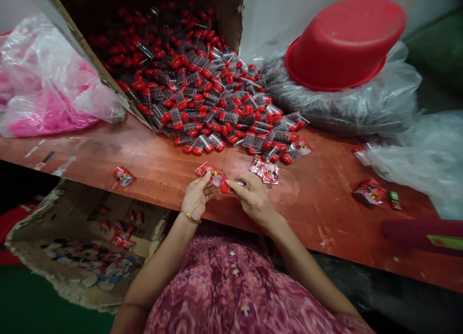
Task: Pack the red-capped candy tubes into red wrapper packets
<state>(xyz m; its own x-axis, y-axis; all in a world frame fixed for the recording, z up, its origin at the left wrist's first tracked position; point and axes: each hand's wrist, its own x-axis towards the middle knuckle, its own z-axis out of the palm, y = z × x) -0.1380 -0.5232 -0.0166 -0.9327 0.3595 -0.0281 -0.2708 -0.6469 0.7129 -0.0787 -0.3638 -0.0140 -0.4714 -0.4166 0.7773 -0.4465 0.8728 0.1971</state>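
My left hand pinches a red printed plastic sleeve between thumb and fingers, just above the table's front edge. My right hand is closed on a small clear tube with a red cap, whose capped end meets the sleeve's right end. Whether the cap is inside the sleeve or only against it, I cannot tell. Flat printed sleeves lie just behind my right hand. Beyond both hands spreads a large heap of red-capped clear tubes, spilling from a cardboard box on its side.
One sleeved tube lies left on the red-brown table. Below the edge, an open carton holds several sleeved pieces. A red tub sits upside down on a plastic bag at right. A pink-filled bag stands left.
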